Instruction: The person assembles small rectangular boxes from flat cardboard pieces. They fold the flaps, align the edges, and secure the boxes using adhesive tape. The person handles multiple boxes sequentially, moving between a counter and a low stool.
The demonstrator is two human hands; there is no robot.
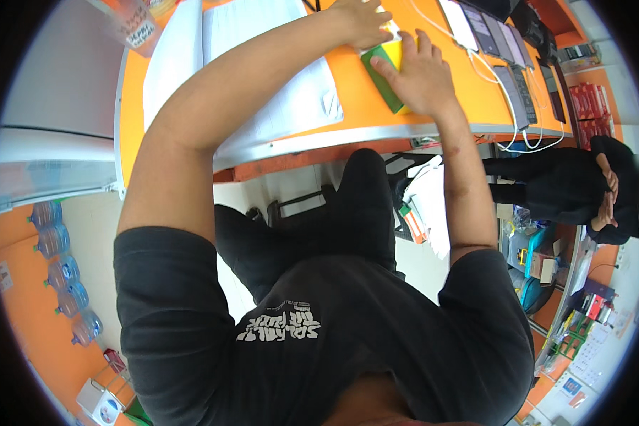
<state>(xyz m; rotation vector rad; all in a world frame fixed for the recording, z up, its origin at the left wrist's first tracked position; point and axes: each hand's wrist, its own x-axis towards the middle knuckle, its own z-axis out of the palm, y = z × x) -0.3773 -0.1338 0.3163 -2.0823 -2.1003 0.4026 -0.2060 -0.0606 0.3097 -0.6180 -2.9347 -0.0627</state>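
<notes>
A small green and yellow box (383, 82) stands near the front edge of the orange table, with white at its far end. My right hand (427, 79) grips it from the right, the thumb across the top of the green side and the fingers over the yellow one. At the box's far end, my left hand (362, 23) has its fingers bent around a small white and yellow piece (388, 25). Whether that piece is part of the box or separate, I cannot tell. Open paper sheets (277, 92) lie under my left forearm.
Several phones (500, 35) with white cables lie on the table (468, 106) at the right. A clear plastic cup (136, 30) stands far left. Another person (568, 181) in black stands at the right. Large water bottles (64, 270) line the left wall.
</notes>
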